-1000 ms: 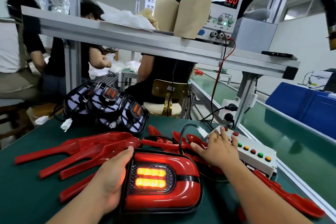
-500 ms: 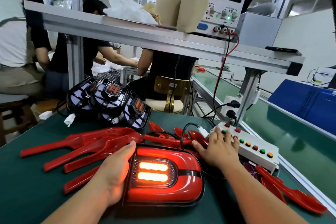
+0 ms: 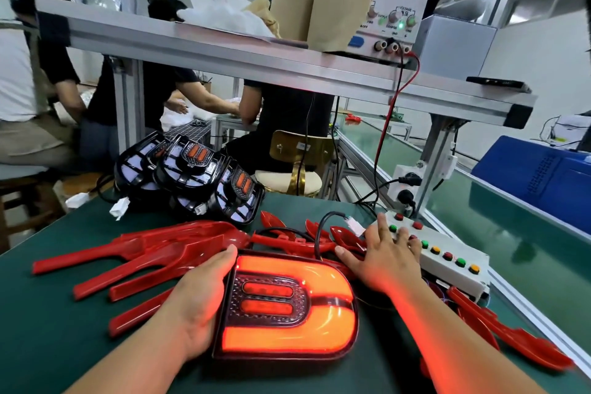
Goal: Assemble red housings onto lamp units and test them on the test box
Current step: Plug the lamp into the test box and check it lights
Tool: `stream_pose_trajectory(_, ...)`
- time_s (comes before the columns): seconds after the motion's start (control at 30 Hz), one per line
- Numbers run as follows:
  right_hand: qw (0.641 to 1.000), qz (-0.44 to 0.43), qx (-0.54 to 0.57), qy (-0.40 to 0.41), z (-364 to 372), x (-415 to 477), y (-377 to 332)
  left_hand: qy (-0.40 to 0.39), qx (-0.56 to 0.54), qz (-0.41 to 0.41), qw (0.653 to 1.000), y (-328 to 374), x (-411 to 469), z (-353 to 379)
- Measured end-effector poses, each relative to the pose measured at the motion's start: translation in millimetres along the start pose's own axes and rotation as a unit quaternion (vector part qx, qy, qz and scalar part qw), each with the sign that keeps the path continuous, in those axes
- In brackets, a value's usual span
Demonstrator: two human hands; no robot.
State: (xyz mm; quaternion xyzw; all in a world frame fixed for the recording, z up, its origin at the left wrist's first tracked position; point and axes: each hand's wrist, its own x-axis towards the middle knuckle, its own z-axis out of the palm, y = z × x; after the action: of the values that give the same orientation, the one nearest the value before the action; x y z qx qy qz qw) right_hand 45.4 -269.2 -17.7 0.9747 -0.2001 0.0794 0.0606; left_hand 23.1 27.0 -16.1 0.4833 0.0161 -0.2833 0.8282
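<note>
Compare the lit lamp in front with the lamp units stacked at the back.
The front lamp carries a red housing and glows; the stacked units have none and are unlit. The front lamp lies flat, face up; the stacked units lean tilted on one another. Both share the two-bar centre.

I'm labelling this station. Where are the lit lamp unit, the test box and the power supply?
lit lamp unit (image 3: pixel 287 339), head view, on its glowing band.
test box (image 3: pixel 454 248), head view, on its white top.
power supply (image 3: pixel 395 6), head view, on its front panel.
</note>
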Motion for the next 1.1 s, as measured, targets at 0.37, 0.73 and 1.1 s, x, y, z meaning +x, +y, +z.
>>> stream_pose_trajectory(0.37,1.0,0.006,-0.012,-0.014,-3.7,3.4,-3.0,0.004,-0.005,0.0,1.0,1.1,-4.5,2.2)
stream_pose_trajectory(0.73,0.999,0.005,-0.034,0.008,-7.1,0.9,-3.5,0.047,0.014,0.024,0.999,0.5,-2.5,1.9)
stream_pose_trajectory(1.1,0.999,-0.001,-0.043,0.014,-8.1,-2.0,-1.3,0.057,0.027,0.04,0.997,-1.3,-0.7,1.5)
